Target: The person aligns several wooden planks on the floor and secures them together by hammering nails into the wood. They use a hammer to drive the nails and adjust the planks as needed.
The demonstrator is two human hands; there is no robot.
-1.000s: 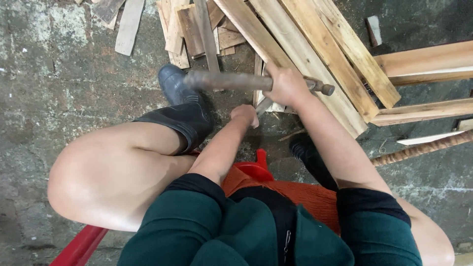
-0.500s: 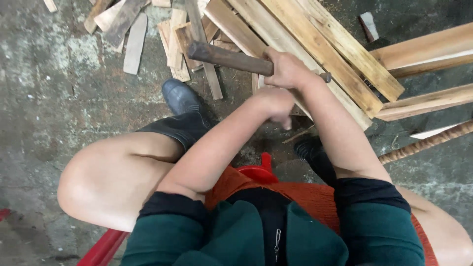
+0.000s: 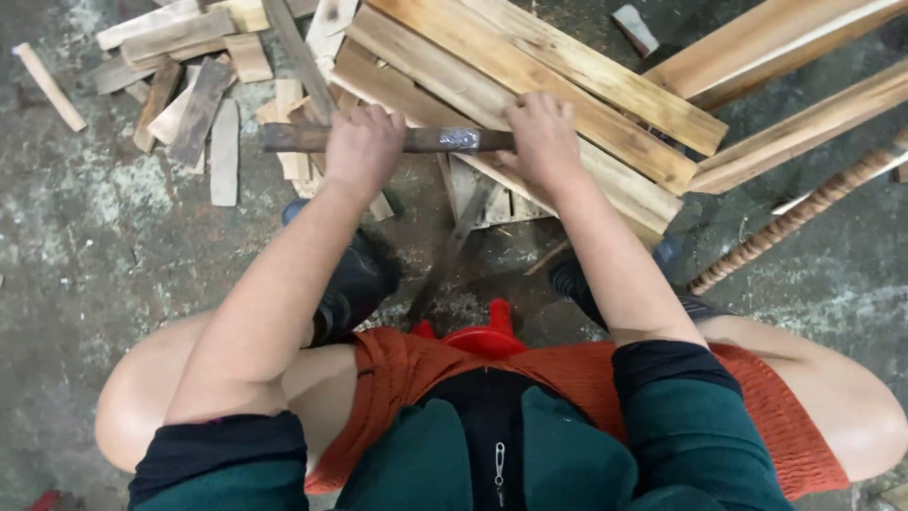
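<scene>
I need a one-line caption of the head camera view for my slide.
Both hands, left hand and right hand, grip a dark wooden-handled tool above pale wooden planks.

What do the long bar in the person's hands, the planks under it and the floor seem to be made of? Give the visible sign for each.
Bar: probably metal, dull brown and rusty-looking, with one shiny grey patch; both hands, left and right, grip it.
Planks: raw unfinished wood, pale with visible grain.
Floor: likely concrete, grey, mottled and stained.
</scene>
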